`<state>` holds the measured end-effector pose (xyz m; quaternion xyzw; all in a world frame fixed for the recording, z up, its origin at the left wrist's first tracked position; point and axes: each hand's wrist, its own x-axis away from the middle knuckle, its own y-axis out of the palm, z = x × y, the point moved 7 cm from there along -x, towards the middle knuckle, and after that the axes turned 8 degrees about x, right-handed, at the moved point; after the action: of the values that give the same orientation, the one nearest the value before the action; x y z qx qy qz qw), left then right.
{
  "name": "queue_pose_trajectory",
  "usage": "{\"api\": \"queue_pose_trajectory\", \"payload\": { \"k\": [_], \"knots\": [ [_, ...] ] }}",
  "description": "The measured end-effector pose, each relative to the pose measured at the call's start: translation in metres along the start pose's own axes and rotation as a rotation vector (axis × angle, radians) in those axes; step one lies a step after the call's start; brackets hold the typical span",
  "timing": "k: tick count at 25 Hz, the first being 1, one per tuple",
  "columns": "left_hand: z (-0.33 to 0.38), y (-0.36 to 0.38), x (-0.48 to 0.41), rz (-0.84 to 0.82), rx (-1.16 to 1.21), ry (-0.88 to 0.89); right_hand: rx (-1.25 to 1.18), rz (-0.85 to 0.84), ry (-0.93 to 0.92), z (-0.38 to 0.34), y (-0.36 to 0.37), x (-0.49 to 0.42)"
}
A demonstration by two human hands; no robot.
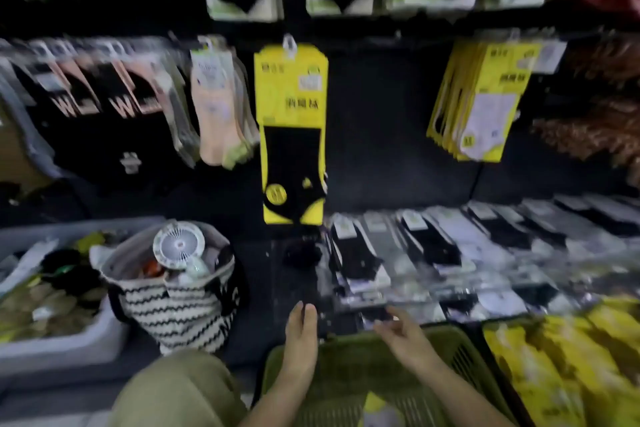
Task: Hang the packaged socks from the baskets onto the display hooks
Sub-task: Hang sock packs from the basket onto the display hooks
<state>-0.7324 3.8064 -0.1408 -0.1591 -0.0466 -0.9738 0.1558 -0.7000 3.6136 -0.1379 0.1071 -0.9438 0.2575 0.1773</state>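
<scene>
Head view, heavily motion-blurred. My left hand (300, 326) reaches forward over the near-left rim of the green basket (349, 354) — fingers straight and pressed together, holding nothing. My right hand (403, 333) lies over the basket's far rim with its fingers loosely spread and lightly bent; their tips are at a dark packet (377, 315) on the shelf edge, and the blur hides whether they touch it.

A yellow sock packet (291, 130) with a black sock inside hangs upright from a display hook (289, 42) at centre, well above both hands. To its right, across a bare stretch of dark panel, a stack of yellow packets (481, 104) hangs tilted from another hook. More yellow packets (568, 371) lie heaped just right of the basket, and one yellow-edged packet (374, 404) lies on the basket floor.

Flat rows of black and white socks (450, 246) cover the shelf beyond my right hand. At left stand a striped bag (180, 308) — a small white fan (179, 245) rests in its mouth — and, beside it, a white bin (86, 340) of mixed packets.
</scene>
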Motion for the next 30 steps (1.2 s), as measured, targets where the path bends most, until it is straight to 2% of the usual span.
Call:
{"api": "queue_pose_trajectory", "payload": {
  "k": [3,6,9,14,17,18,21,22,24,26,28,30],
  "knots": [
    [-0.088,0.014,0.011,0.015,-0.122,-0.113,0.077,-0.009,0.171,0.095,0.005,0.007],
    [-0.156,0.019,0.013,0.015,-0.219,-0.233,0.1,-0.029,0.307,0.16,0.015,-0.002],
    [-0.21,0.016,0.009,0.002,-0.351,-0.323,0.303,-0.123,0.322,0.204,0.039,-0.014],
    [-0.269,0.015,-0.011,-0.12,-0.624,-0.406,0.384,-0.183,0.362,0.269,0.079,-0.019],
    [-0.297,0.011,-0.011,-0.222,-0.768,-0.48,0.437,-0.314,0.393,0.287,0.105,-0.017],
    [-0.305,0.01,-0.008,-0.264,-0.805,-0.494,0.39,-0.375,0.372,0.285,0.115,-0.018],
    [-0.326,0.005,0.004,-0.333,-0.827,-0.552,0.038,-0.472,0.32,0.277,0.141,-0.016],
    [-0.332,0.004,0.005,-0.335,-0.813,-0.566,-0.073,-0.453,0.344,0.276,0.146,-0.014],
    [-0.339,0.004,0.007,-0.335,-0.78,-0.6,-0.064,-0.431,0.324,0.275,0.153,-0.009],
    [-0.344,0.003,0.008,-0.321,-0.792,-0.615,-0.003,-0.522,0.294,0.274,0.162,-0.005],
    [-0.343,0.0,0.008,-0.277,-0.791,-0.653,0.083,-0.552,0.338,0.28,0.165,-0.004],
    [-0.335,-0.003,0.008,-0.233,-0.759,-0.706,0.063,-0.541,0.407,0.285,0.159,-0.004]
  ]
}}
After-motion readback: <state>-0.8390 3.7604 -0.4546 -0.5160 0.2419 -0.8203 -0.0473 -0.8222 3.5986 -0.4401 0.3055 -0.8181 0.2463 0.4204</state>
